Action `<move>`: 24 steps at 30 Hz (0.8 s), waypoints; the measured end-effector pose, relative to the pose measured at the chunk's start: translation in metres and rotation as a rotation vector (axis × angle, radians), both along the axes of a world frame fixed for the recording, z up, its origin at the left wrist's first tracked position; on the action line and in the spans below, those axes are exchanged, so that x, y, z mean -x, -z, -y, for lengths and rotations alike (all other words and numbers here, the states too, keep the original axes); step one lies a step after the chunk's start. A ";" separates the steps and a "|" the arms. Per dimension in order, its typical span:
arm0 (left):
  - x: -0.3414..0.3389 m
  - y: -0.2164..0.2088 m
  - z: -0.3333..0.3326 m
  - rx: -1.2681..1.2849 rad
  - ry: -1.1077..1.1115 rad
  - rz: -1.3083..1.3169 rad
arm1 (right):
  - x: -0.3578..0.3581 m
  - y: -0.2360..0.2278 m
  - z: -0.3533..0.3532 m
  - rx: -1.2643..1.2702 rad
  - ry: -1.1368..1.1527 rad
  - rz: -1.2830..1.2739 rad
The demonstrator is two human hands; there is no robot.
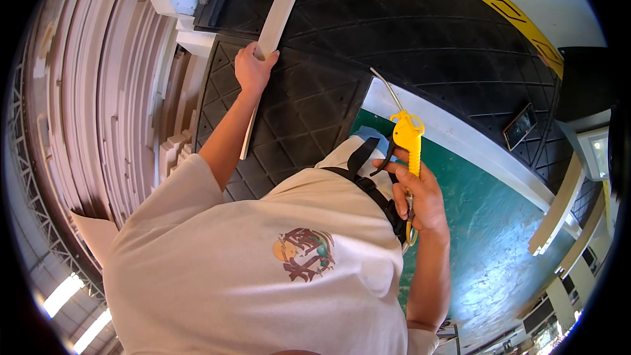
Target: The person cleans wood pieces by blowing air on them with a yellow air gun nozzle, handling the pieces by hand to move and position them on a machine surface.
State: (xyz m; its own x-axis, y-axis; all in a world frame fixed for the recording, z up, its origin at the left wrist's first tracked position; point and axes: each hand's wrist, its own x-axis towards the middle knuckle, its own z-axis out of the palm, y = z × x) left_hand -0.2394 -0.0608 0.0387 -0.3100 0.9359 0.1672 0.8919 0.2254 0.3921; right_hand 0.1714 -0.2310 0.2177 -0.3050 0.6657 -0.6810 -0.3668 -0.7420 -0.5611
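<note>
A long pale wooden strip [276, 25] with a small white label lies across the black ridged work surface [315, 105]. My left hand [254, 69] is closed around it partway along, and its near end sticks out below my wrist. In my right hand [420, 192] is a yellow air blow gun [407, 135], held in front of my waist. Its thin metal nozzle points up and to the left, over the edge of the work surface. The black trigger lies by my fingers, and a metal fitting with a yellow hose hangs under my palm.
Stacked pale wooden strips [105, 92] fill the left side. A yellow band with black marks [506, 6] curves along the far right. A phone [520, 127] lies on the black surface at right. Below its metal edge [460, 131] is a green floor [486, 223].
</note>
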 end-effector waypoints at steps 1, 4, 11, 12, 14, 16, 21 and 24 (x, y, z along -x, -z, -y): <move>0.001 0.000 0.001 0.001 -0.001 -0.003 | 0.001 0.000 0.000 0.006 0.009 0.001; 0.000 -0.001 0.000 0.024 -0.017 0.005 | 0.001 0.000 0.001 0.021 0.011 0.015; 0.012 0.003 -0.004 0.006 0.004 -0.013 | 0.003 0.000 0.000 0.031 0.000 0.026; 0.013 0.001 -0.005 0.040 0.005 -0.014 | 0.003 0.001 0.000 0.035 0.002 0.021; 0.013 -0.001 -0.005 0.052 -0.004 -0.012 | 0.003 0.001 0.000 0.039 0.001 0.018; 0.015 0.000 -0.004 0.063 -0.015 -0.008 | 0.003 0.002 0.000 0.029 0.002 0.010; 0.007 -0.005 -0.003 0.052 -0.026 -0.001 | 0.003 0.002 0.000 0.023 -0.007 0.027; 0.004 -0.004 -0.001 0.080 -0.019 -0.005 | 0.003 0.001 0.000 0.014 -0.009 0.026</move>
State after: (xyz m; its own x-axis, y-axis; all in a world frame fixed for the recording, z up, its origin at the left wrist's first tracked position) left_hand -0.2431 -0.0594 0.0431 -0.3273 0.9402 0.0939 0.8889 0.2726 0.3683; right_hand 0.1684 -0.2307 0.2166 -0.2934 0.6530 -0.6983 -0.3453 -0.7535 -0.5595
